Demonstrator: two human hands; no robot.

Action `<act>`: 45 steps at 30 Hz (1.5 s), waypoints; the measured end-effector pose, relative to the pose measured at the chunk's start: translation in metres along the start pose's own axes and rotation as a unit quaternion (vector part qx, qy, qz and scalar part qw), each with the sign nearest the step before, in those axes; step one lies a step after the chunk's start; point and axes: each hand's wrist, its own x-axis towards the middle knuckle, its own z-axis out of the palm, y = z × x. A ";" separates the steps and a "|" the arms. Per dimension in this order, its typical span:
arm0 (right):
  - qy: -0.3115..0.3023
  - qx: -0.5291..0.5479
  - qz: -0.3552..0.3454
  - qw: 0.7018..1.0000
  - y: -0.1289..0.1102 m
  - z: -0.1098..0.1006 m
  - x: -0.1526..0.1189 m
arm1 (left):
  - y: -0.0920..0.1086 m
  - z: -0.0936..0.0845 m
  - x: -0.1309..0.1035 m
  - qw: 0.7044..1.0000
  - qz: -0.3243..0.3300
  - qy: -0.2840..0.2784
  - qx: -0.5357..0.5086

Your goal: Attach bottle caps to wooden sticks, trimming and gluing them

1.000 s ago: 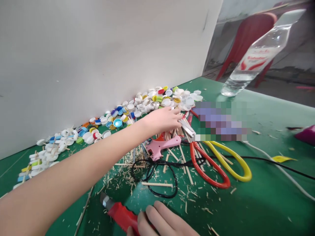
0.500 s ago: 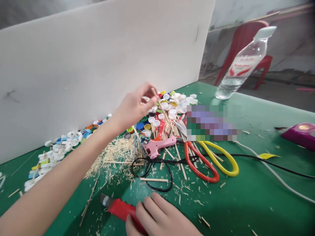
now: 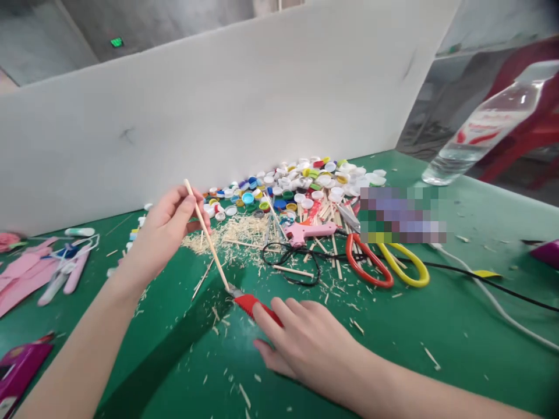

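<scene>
My left hand (image 3: 172,224) pinches a thin wooden stick (image 3: 212,247) near its upper end, and the stick slants down to the right. My right hand (image 3: 301,331) is closed round a red utility knife (image 3: 257,308), low over the green table (image 3: 174,349). The knife's blade meets the lower end of the stick. Wood shavings (image 3: 244,230) are heaped behind the knife. A pink glue gun (image 3: 310,231) lies beyond my right hand, and scissors with red and yellow handles (image 3: 371,262) lie to the right of it.
Bottle caps (image 3: 323,180) are piled against a white board (image 3: 262,99). A water bottle (image 3: 484,128) stands at the back right. Black and white cables cross the right side. Pink pieces (image 3: 30,267) lie at the left, with a purple tool (image 3: 21,372) nearer me.
The view has swung left. My left hand has come back from the piles with the stick, and the stick's lower end now touches the blade. The knife has lifted with my right hand.
</scene>
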 end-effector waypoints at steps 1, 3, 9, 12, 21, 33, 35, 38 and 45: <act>-0.004 0.004 -0.012 1.000 -0.001 -0.001 0.000 | -0.001 -0.004 -0.006 1.000 0.000 0.007 -0.002; -0.018 0.026 -0.045 0.998 0.000 -0.004 0.001 | -0.003 -0.009 -0.018 1.000 0.012 0.016 -0.001; -0.063 0.073 -0.122 0.988 0.008 -0.008 0.010 | -0.025 -0.016 -0.050 0.997 0.051 0.029 -0.041; -0.071 0.077 -0.107 0.989 0.008 -0.007 0.013 | -0.036 -0.015 -0.056 0.998 0.040 -0.005 -0.053; 0.051 0.103 -0.155 0.981 0.010 -0.003 0.015 | -0.047 -0.023 -0.059 0.993 0.087 -0.009 -0.075; 0.093 0.016 -0.085 0.992 0.007 -0.007 0.024 | -0.041 -0.022 -0.065 0.991 0.132 -0.001 -0.025; 0.093 0.011 -0.091 0.991 0.008 -0.005 0.024 | -0.041 -0.023 -0.065 0.990 0.137 -0.005 -0.025; 0.094 0.007 -0.095 0.991 0.009 -0.005 0.024 | -0.042 -0.023 -0.064 0.990 0.141 -0.007 -0.026; 0.084 0.045 -0.103 0.990 0.012 -0.005 0.027 | -0.045 -0.022 -0.064 0.985 0.168 -0.018 -0.029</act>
